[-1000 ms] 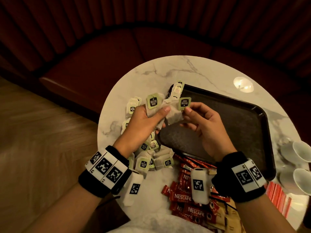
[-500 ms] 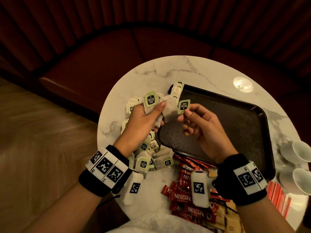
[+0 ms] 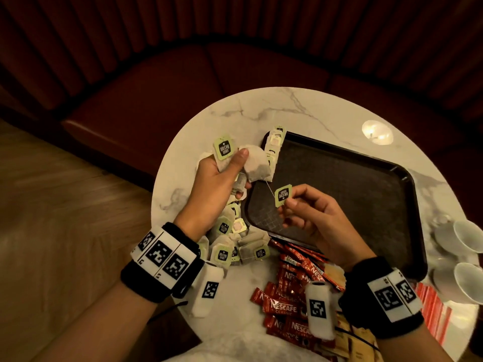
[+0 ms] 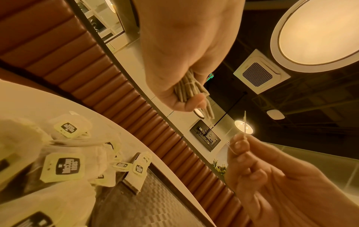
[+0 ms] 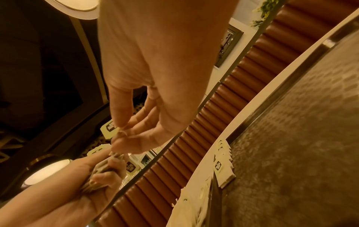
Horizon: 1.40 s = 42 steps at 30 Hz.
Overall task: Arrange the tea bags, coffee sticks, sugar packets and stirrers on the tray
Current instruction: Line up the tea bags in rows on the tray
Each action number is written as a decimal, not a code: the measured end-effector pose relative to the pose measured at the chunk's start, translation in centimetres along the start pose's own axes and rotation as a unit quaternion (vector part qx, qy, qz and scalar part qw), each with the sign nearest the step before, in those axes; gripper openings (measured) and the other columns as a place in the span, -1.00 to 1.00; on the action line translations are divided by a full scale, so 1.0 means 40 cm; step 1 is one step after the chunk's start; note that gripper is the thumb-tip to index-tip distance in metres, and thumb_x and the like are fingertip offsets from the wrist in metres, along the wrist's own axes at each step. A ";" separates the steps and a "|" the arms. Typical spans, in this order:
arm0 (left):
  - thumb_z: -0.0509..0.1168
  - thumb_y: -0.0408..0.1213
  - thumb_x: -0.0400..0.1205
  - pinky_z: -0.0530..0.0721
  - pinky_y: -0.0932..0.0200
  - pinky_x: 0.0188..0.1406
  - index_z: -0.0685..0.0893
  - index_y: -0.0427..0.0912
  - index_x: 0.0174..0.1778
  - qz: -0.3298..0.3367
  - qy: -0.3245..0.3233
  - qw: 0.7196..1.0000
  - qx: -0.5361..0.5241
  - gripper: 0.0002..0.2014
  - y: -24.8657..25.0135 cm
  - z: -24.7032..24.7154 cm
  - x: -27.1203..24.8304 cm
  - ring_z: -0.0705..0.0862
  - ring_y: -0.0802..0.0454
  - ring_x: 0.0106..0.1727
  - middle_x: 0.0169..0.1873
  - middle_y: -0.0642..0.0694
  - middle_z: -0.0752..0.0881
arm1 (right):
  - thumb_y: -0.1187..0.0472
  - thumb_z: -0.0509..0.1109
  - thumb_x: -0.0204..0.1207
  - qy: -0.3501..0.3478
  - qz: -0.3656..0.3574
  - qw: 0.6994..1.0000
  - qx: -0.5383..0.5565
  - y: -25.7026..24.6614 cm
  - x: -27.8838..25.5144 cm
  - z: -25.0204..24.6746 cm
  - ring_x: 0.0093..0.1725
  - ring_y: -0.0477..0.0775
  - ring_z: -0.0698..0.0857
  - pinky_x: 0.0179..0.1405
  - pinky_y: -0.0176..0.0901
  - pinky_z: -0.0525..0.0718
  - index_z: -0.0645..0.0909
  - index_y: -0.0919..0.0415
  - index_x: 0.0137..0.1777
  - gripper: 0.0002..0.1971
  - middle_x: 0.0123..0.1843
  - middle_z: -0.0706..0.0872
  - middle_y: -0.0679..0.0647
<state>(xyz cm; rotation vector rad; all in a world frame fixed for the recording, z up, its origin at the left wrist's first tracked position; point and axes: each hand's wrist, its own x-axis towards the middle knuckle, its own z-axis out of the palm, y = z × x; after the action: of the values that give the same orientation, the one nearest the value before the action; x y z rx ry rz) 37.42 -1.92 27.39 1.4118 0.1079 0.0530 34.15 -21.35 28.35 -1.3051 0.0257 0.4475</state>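
The left hand (image 3: 214,178) grips a bunch of tea bags (image 3: 254,164) above the desk (image 3: 261,111), just off the tray's far left corner, its fingers (image 4: 186,106) and thumb curled round them. A green tag reading "McCoy teas" (image 3: 223,150) sticks up from the bunch. A thin string (image 3: 269,188) runs from one bag down to a second green tag (image 3: 283,195) with the same wording, seen upside down, which the right hand (image 3: 318,223) pinches between thumb and fingertips (image 5: 118,121) over the tray's left end.

The black tray (image 3: 366,205) lies across the right half of the desk. A row of tea bags (image 3: 274,147) stands on edge against its far left corner; the rest of its textured floor is bare, with open room toward its right end.

More loose tea bags (image 3: 235,246), tags marked "McCoy teas", are heaped on the desk along the tray's left edge and near left corner. Red coffee sticks (image 3: 285,307) printed "NESCAFE CLASSIC" are piled by the desk's near edge, just in front of the tray, touching brown packets (image 3: 342,346) whose print cannot be read. White cups (image 3: 467,239) sit at the desk's right edge beside the tray's right end, and red-and-white striped sticks (image 3: 431,309) lie near them. A lamp's reflection (image 3: 377,132) shines on the marble beyond the tray's far edge.
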 end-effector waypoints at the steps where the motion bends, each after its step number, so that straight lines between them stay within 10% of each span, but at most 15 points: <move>1: 0.25 -0.25 0.73 0.53 0.22 -0.64 0.72 -0.33 -0.06 0.003 -0.003 1.000 0.007 -0.77 0.001 0.002 -0.002 0.63 -0.10 -0.44 -0.30 -0.53 0.69 | 0.32 0.35 0.48 -0.001 -0.002 1.000 -0.005 -0.001 -0.001 0.000 -0.20 -0.02 0.75 -0.21 -0.26 0.75 0.62 0.31 -0.03 -0.89 -0.19 0.76 0.16; 8: 0.29 -0.22 0.71 0.52 0.25 -0.55 0.70 -0.16 -0.04 0.029 -0.041 0.995 0.086 -0.88 -0.005 0.008 -0.013 0.64 0.13 -0.50 -0.59 0.06 0.64 | 0.30 0.36 0.47 -0.017 -0.051 0.999 -0.009 -0.047 0.000 0.012 -0.24 -0.10 0.75 -0.27 -0.31 0.74 0.71 0.22 -0.11 -0.90 -0.20 0.77 0.10; 21: 0.29 -0.23 0.70 0.52 0.23 -0.62 0.73 -0.19 -0.04 -0.008 -0.039 0.999 0.014 -0.85 0.025 0.002 -0.015 0.65 0.04 -0.51 -0.45 -0.21 0.69 | 0.20 0.34 0.52 0.038 -0.047 0.998 0.011 -0.056 0.024 -0.002 -0.29 -0.04 0.73 -0.34 -0.31 0.72 0.61 0.31 0.03 -0.81 -0.23 0.75 0.17; 28: 0.28 -0.22 0.70 0.52 0.31 -0.60 0.72 -0.21 -0.05 -0.038 -0.159 0.981 0.104 -0.83 0.030 -0.021 -0.022 0.61 0.15 -0.56 -0.53 -0.03 0.68 | 0.32 0.24 0.69 0.153 -0.090 0.982 0.057 -0.117 0.062 -0.049 -0.12 -0.05 0.81 -0.11 -0.32 0.76 0.62 0.23 0.07 -0.88 -0.11 0.83 0.13; 34: 0.26 -0.20 0.73 0.49 0.28 -0.65 0.71 -0.22 0.02 -0.066 -0.112 0.980 0.150 -0.81 0.012 -0.021 -0.017 0.59 0.22 -0.63 -0.56 0.00 0.66 | 0.28 0.26 0.61 0.092 -0.165 0.975 0.113 -0.207 0.032 -0.011 0.01 0.01 0.81 -0.09 -0.36 0.74 0.61 0.22 0.06 -0.88 -0.02 0.81 0.14; 42: 0.24 -0.16 0.74 0.46 0.27 -0.62 0.70 -0.17 0.01 -0.082 -0.018 0.995 0.060 -0.81 0.033 -0.023 0.001 0.66 0.06 -0.49 -0.37 -0.18 0.69 | 0.26 0.23 0.52 0.006 -0.042 0.997 0.061 -0.112 -0.034 0.028 -0.25 0.04 0.80 -0.29 -0.24 0.78 0.57 0.26 -0.03 -0.87 -0.21 0.79 0.18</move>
<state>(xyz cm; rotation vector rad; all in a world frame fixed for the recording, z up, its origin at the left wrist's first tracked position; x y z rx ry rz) 37.41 -0.82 28.54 1.5187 0.2001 -0.1160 34.13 -21.56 33.17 -1.1846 0.0087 0.3609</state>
